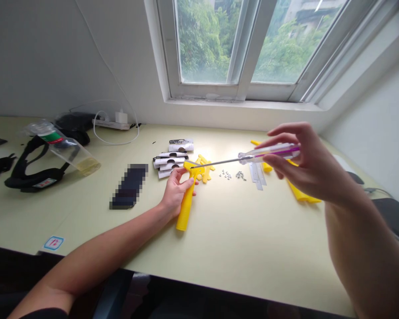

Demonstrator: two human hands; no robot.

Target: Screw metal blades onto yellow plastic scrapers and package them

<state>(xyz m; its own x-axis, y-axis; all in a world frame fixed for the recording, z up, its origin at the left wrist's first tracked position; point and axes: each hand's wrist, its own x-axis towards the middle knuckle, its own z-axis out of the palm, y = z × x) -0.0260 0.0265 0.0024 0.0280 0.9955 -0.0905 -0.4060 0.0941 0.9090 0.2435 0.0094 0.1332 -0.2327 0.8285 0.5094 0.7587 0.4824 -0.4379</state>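
My left hand (177,195) is closed around a yellow plastic scraper (186,208), its ribbed grip angled down toward me and its wide head up. In my right hand (297,159) is a screwdriver (269,152) with a clear and purple handle. Its long shaft points left, and the tip meets the scraper's head, where a small screw may sit; I cannot make it out. Behind the head lie several flat yellow plastic pieces (204,175). To the right are small nuts (225,174) and small screws (241,175), then thin metal blades (257,175).
Printed blade packs (173,160) stand behind my left hand. More yellow handles (299,190) lie beyond my right wrist. On the left are a blurred-out dark phone-like slab (129,187), a tilted plastic bottle (75,153), a black head strap (26,177) and a power strip (111,125).
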